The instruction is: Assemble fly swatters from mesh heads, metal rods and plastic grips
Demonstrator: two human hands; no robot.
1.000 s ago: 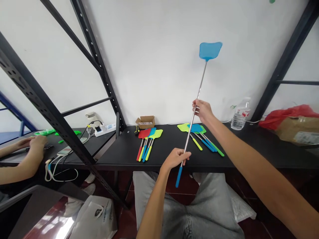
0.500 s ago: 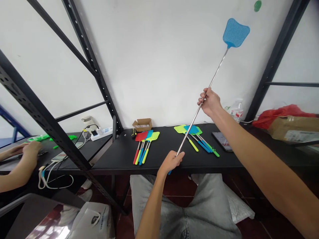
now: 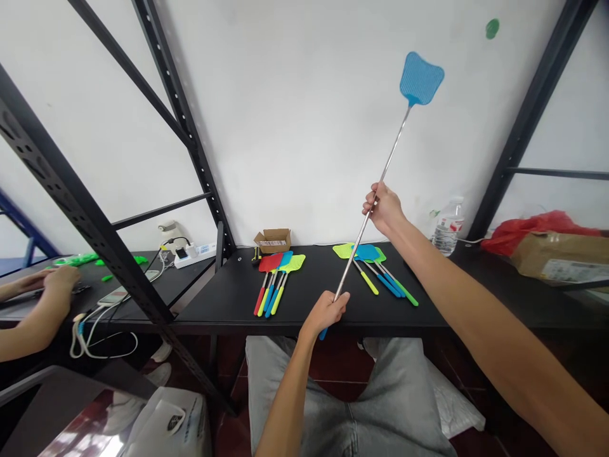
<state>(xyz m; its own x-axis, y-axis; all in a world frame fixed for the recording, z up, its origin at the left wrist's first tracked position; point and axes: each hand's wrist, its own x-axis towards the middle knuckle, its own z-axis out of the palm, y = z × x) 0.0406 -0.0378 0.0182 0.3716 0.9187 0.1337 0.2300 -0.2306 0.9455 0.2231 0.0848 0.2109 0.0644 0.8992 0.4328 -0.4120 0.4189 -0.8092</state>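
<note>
A blue fly swatter (image 3: 421,79) with a long, extended metal rod slants up to the right in front of the wall. My left hand (image 3: 327,311) is closed around its lower end, where the tip of a blue handle pokes out below the fist. Higher up, my right hand (image 3: 381,206) has its fingers closed around the middle of the rod. On the black table, several short swatters with red, blue and yellow-green heads lie fanned in a left group (image 3: 272,292). A right group of swatters (image 3: 380,273) has yellow-green, blue and green handles.
A small open cardboard box (image 3: 273,240) stands by the wall. To the right are a water bottle (image 3: 448,228), a red plastic bag (image 3: 537,230) and a larger carton (image 3: 561,257). Black shelf posts (image 3: 95,190) rise on both sides. Another person's hands (image 3: 59,282) work at the left table.
The swatter's head has moved left and a little down in view. My right hand has moved left and slightly down with the rod; my left hand has barely moved.
</note>
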